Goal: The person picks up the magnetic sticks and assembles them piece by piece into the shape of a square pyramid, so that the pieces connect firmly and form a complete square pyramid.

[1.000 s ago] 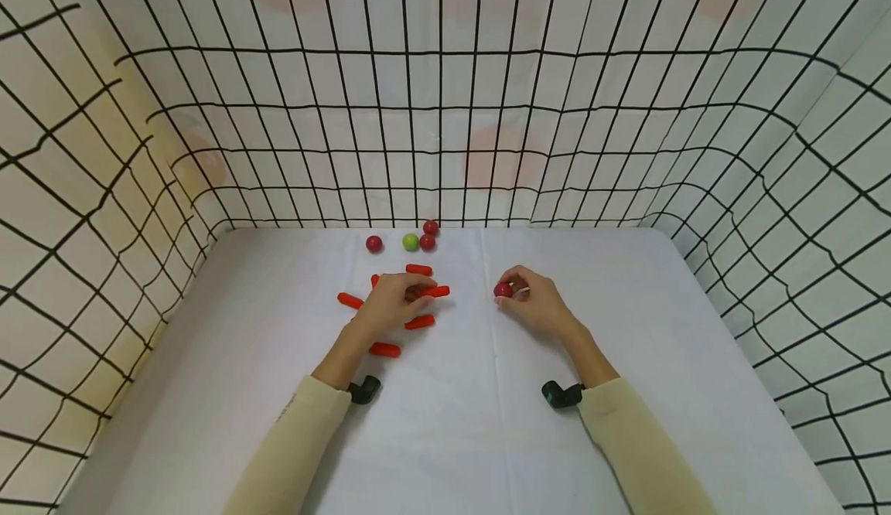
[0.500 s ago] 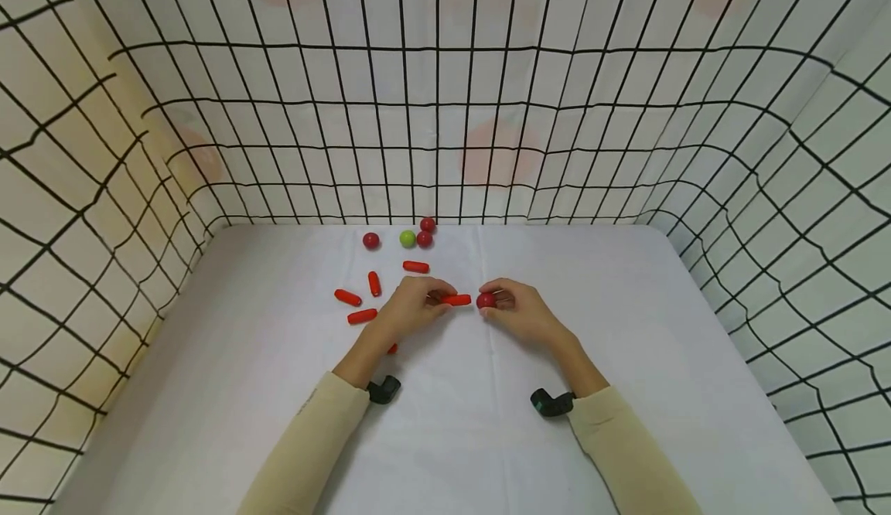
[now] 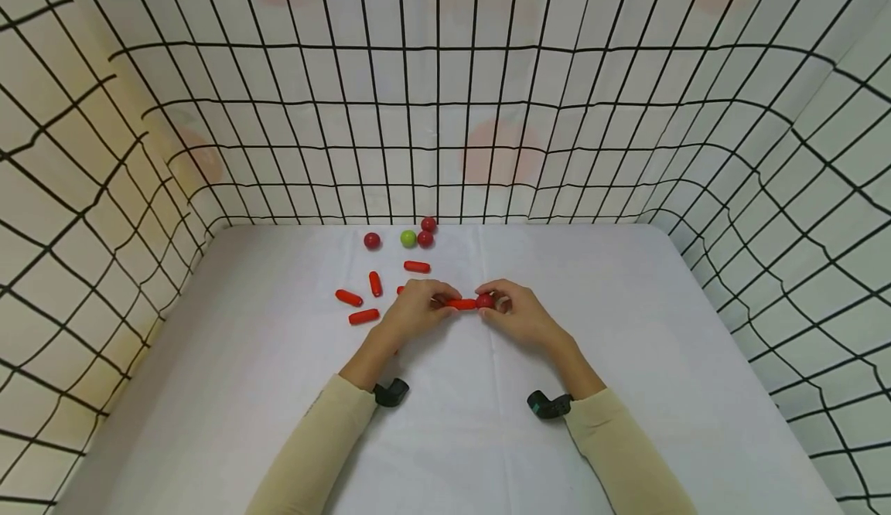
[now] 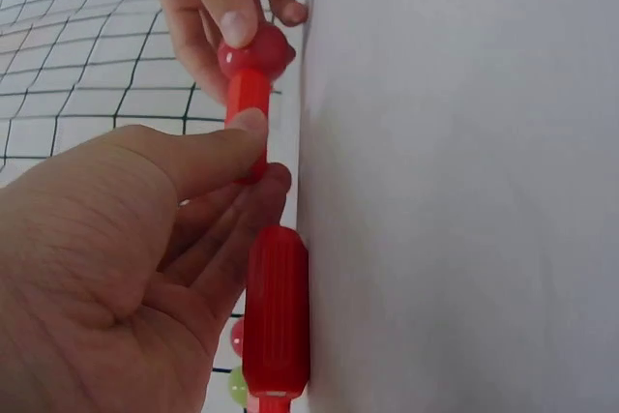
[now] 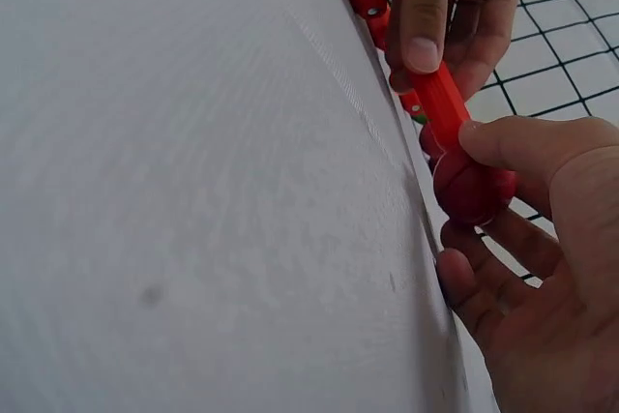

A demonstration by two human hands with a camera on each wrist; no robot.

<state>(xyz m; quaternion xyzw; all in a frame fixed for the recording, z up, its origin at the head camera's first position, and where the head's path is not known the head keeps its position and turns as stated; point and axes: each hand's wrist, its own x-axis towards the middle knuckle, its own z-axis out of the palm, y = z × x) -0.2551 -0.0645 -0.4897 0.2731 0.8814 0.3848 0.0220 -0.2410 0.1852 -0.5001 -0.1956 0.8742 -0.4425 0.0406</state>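
Between thumb and fingers, my left hand (image 3: pixel 416 310) pinches a short red rod (image 3: pixel 462 304). My right hand (image 3: pixel 518 310) grips a dark red ball (image 3: pixel 485 301) with its thumb and fingertips. One end of the rod meets the ball, as the right wrist view shows with the rod (image 5: pixel 441 108) against the ball (image 5: pixel 472 189). In the left wrist view, another red rod (image 4: pixel 277 311) lies on the table close below my left hand (image 4: pixel 116 239).
Several red rods, one of them here (image 3: pixel 363 316), lie left of the hands on the white tablecloth (image 3: pixel 445 453). Farther back are a green ball (image 3: pixel 408 239) and red balls (image 3: pixel 372 240). Black wire mesh (image 3: pixel 438 105) stands around the back and sides.
My left hand has carried the red rod rightward, and my right hand has brought the ball leftward. The gap between rod and ball has closed.
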